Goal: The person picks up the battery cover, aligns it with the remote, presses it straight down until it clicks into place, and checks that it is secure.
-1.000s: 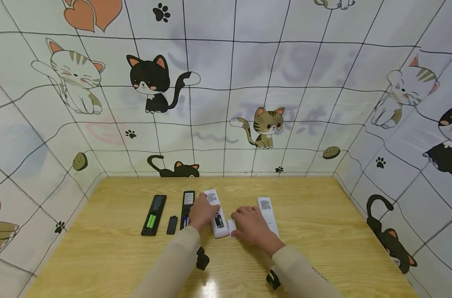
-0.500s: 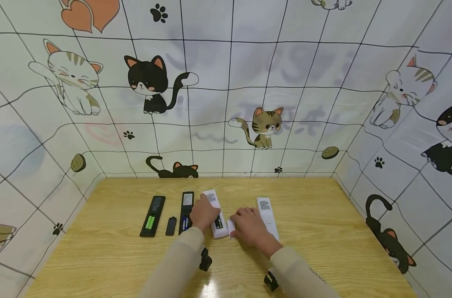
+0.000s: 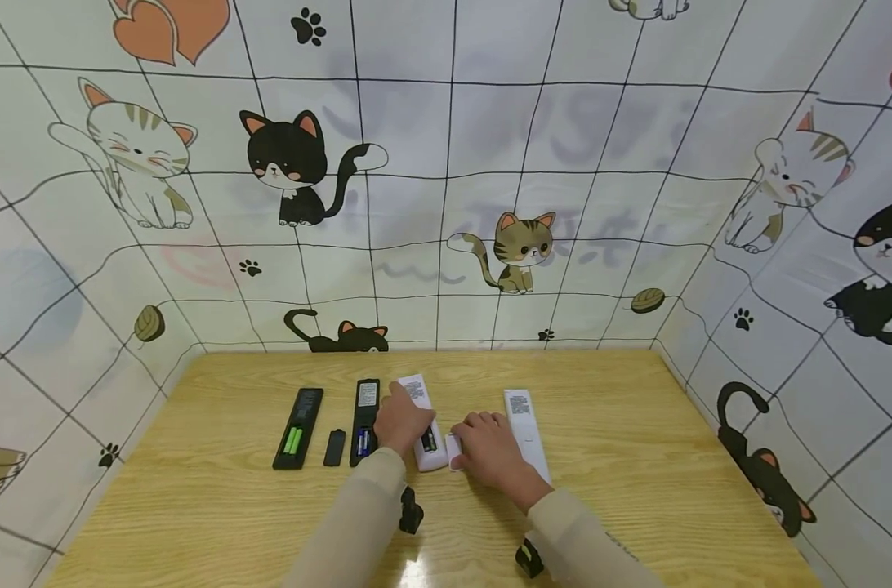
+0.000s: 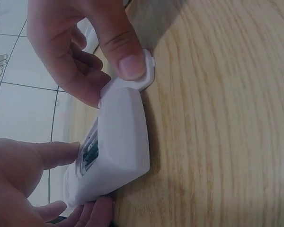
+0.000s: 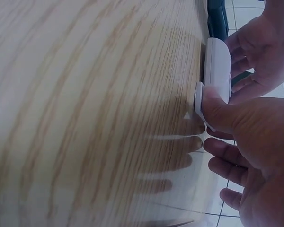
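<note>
My left hand (image 3: 402,423) grips the sides of a white remote control (image 3: 431,461) lying back up on the table. Its battery compartment is uncovered, and dark green batteries (image 4: 91,150) show inside in the left wrist view. The upper part of this remote is partly hidden by the hand. Beside its lower right side, my right hand (image 3: 493,449) pinches a small white battery cover (image 4: 149,68) between thumb and fingers. The cover is right at the remote's end in the left wrist view, low over the wood.
Left of the hands lie a black remote (image 3: 367,396) with blue batteries, a loose black battery cover (image 3: 334,447) and another black remote (image 3: 308,404) with green batteries. A second white remote (image 3: 527,425) lies beyond the right hand. The wooden table (image 3: 637,474) meets cat-print walls.
The left wrist has turned slightly to the right, showing more of the neighbouring black remote's blue batteries. Both hands keep their holds, and the head view has shifted a little.
</note>
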Tool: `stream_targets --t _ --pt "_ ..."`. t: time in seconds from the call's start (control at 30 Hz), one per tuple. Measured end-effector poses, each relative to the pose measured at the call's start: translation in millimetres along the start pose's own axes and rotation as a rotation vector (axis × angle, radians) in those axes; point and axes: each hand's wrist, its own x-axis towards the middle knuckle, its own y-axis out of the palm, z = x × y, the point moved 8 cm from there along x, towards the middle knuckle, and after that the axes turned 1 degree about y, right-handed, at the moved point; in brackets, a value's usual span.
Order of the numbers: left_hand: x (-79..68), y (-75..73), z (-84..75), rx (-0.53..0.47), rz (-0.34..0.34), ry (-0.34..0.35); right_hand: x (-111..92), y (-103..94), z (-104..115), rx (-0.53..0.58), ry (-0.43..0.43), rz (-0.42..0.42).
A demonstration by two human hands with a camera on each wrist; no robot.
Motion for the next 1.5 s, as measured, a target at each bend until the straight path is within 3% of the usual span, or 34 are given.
stream_targets --t 0.17,0.33,0.53,0.87,1.5 --pt "1.3 2.2 4.2 -0.081 0.023 -0.042 -1 -2.4 -1 0.011 0.017 -0.028" --pt "6.0 7.7 7.0 -0.093 0.063 -0.056 0 -8.3 0 0.022 0.032 -0.070" --pt "10.0 11.3 6.7 -0.093 0.101 -0.041 -3 -13.5 0 0.014 0.025 -0.111" --pt "9.6 8.1 11.4 -0.235 0.147 -0.045 -6 -20.3 1 0.019 -0.016 -0.189" --pt "14.8 4.9 15.2 -0.271 0.181 -0.001 -8 -28.7 -2 0.075 -0.007 -0.248"
